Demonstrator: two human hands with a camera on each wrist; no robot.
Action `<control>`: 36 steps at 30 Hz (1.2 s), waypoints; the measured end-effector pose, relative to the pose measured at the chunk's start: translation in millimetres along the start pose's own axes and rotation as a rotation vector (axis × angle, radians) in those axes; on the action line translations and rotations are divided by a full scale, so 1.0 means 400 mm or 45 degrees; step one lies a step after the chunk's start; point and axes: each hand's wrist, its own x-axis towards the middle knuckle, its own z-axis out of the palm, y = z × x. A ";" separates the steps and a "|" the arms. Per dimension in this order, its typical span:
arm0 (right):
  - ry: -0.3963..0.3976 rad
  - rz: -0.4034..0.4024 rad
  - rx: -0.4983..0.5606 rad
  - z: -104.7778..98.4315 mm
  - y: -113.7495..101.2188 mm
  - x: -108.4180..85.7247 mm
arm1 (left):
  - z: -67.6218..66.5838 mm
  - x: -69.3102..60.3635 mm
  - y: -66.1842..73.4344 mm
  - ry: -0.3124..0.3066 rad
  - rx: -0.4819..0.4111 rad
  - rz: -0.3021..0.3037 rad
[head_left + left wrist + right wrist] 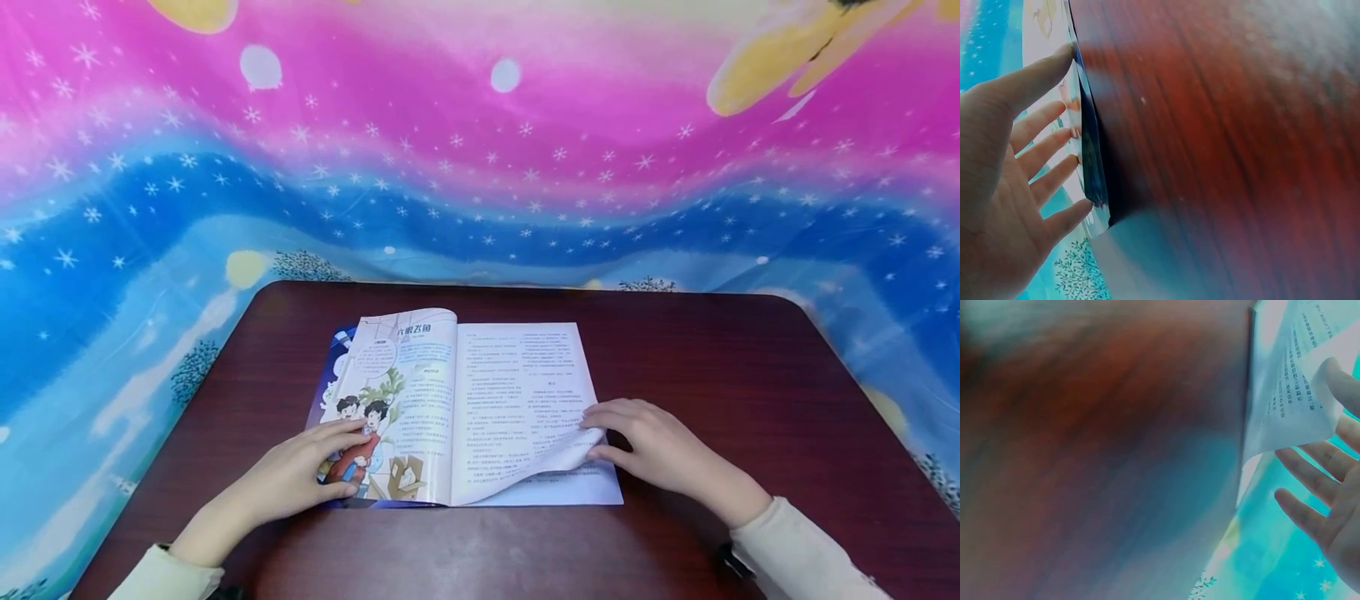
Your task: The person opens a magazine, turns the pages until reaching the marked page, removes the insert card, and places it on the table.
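Observation:
An open magazine [517, 392] lies on the table, its left page showing a coloured drawing of children and its right page full of text. On the left page's outer edge rests the left hand [300, 467], fingers fairly straight and spread; the left wrist view shows this hand [1016, 169] along the magazine's edge [1091, 144]. The right hand [652, 442] pinches the lower outer corner of a right-hand page between thumb and fingers, and that page curls up off the one below. In the right wrist view the lifted page [1297, 406] lies against the thumb of the hand [1335, 506].
The dark red-brown table [750, 375] has rounded far corners. Behind it and down its sides hangs a pink and blue cloth [450, 167] with white stars. Pale sleeves [802, 550] cover both forearms, and a dark band shows by the right cuff.

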 end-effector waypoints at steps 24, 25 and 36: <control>0.412 -0.193 0.135 -0.064 -0.075 0.081 | 0.015 0.031 0.136 0.273 0.204 0.189; 0.421 -0.193 0.135 -0.066 -0.081 0.085 | 0.020 0.035 0.150 0.307 0.193 0.212; 0.519 -0.250 0.143 -0.089 -0.134 0.119 | 0.029 0.119 0.334 0.481 -0.036 0.389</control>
